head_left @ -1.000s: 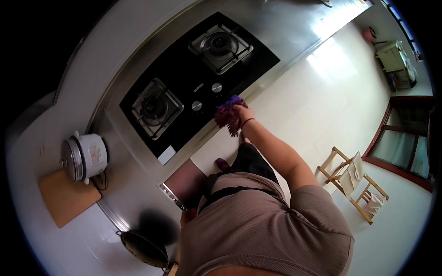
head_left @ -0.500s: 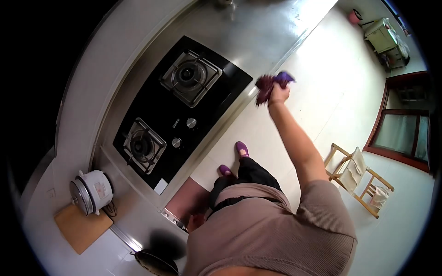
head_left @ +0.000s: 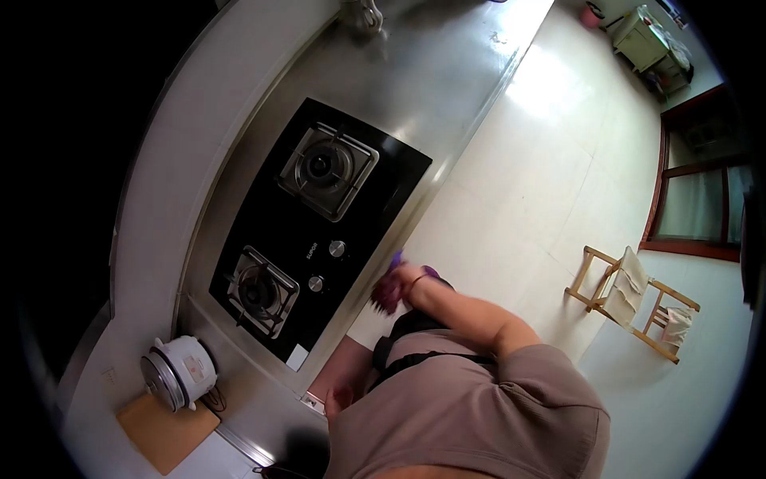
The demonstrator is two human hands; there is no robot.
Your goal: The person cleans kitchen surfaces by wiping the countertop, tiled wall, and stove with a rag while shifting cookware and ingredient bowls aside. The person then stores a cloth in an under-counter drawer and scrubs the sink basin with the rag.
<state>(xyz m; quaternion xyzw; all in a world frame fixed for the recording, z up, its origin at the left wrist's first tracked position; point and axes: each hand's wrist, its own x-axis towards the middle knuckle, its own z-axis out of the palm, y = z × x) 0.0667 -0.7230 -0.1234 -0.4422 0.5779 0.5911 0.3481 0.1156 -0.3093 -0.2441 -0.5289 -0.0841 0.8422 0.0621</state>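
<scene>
My right hand (head_left: 410,276) is closed on a bunched purple and dark-red chenille cleaning cloth (head_left: 387,295), slightly blurred. It is beside the counter's front edge, close to my body and below the knobs of a black two-burner gas hob (head_left: 363,227). My left hand (head_left: 339,399) hangs low at my other side, near a reddish-brown panel (head_left: 345,361) under the counter edge. Its fingers are small and partly hidden by my shirt, so their grip is unclear.
A white rice cooker (head_left: 187,371) stands by a wooden cutting board (head_left: 167,435). The steel counter (head_left: 431,88) runs on past the hob, with a tap (head_left: 363,16) at its far end. A wooden folding chair (head_left: 626,291) is on the floor to the right.
My right arm has swung in from over the floor toward my body and the counter edge, still holding the cloth. The view has shifted slightly. My left hand stays low at my side.
</scene>
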